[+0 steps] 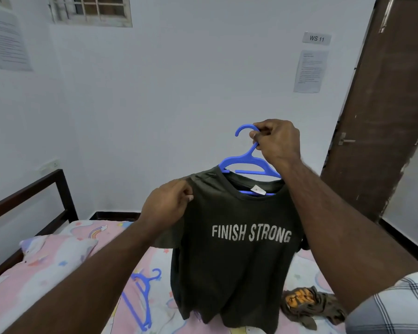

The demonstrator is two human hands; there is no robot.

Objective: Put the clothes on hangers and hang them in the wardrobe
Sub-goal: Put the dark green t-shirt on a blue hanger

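Head view: our right hand (pixel 276 138) grips the blue hanger (pixel 247 165) at its hook. Our left hand (pixel 167 203) pinches the dark T-shirt (pixel 234 261) at its shoulder; print reads "FINISH STRONG". Wall sign (pixel 316 38): "WS 11".

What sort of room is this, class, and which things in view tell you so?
Probably a bedroom, perhaps in shared lodgings: a bed with a pillow against the wall, a wooden door, and printed notices stuck on the wall.

Two bare forearms; left hand (pixel 165 203) and right hand (pixel 276 138) ringless; right sleeve (pixel 391 307) apparently white-and-grey plaid.
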